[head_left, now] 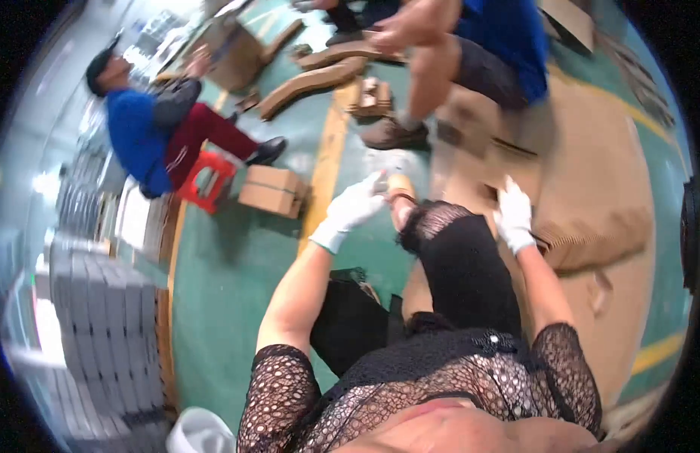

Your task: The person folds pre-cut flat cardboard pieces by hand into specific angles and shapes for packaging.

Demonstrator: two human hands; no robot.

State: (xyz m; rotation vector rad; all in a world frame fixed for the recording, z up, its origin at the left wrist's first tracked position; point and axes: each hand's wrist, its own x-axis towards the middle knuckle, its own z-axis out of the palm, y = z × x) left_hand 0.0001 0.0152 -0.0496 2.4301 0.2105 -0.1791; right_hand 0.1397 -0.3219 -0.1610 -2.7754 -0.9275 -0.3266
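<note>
My left hand, in a white glove, hovers over the green floor beside my shoe, its fingers stretched out and nothing held in them. My right hand, also gloved in white, reaches to the edge of a flat brown cardboard piece. Its fingers look extended against or just over the cardboard; whether they touch it is hard to tell. Right of that hand lies a stack of folded cardboard, its layered edges facing me. Beneath is a large cardboard sheet spread on the floor.
A small closed carton stands at left near a red stool, where a person in blue sits. Another person in blue bends close ahead. Bundled cardboard strips lie far off. Grey stacked pieces line the left side.
</note>
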